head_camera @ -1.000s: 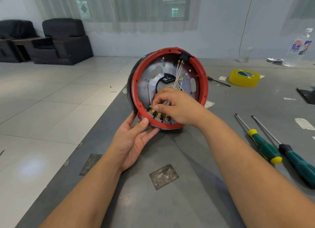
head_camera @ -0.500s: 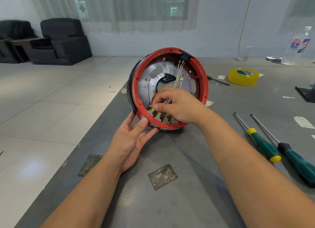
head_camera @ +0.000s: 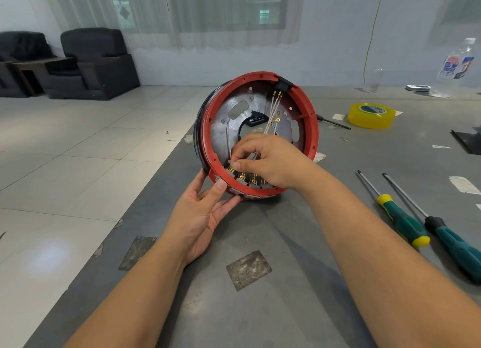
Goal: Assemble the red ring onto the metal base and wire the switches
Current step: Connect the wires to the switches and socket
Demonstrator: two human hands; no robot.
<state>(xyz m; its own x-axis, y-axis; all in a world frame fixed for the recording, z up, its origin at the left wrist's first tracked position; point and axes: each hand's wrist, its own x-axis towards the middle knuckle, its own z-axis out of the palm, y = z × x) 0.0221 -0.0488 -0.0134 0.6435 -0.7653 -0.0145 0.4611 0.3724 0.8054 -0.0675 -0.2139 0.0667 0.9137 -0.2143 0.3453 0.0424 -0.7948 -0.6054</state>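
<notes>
Counter (head_camera: 299,282): grey top that carries the work; worn square patches show on it near the person.
Armchairs (head_camera: 96,64): dark, on the tiled floor at far left.
Red ring (head_camera: 313,129): seated on the metal base (head_camera: 229,129), the pair tipped up on edge on the counter, open side toward the camera.
Bottle (head_camera: 456,66): clear plastic, standing at the far right.
Left hand (head_camera: 200,217): cradles the ring's lower rim from below, thumb pressed on the red edge, fingers spread under it.
Right hand (head_camera: 270,163): reaches inside the ring, fingertips curled in a pinch at the left-most switch; whether it pinches a wire end or the terminal itself cannot be told.
Screwdrivers (head_camera: 400,217): two with green handles, side by side on the counter to the right, well apart from the ring.
Tape roll (head_camera: 371,116): yellow, lying flat beyond the ring to its right.
Switches (head_camera: 247,179): a row with brass terminals along the ring's bottom inner edge.
Wires (head_camera: 272,110): thin pale strands running down from a black block at the ring's top.
</notes>
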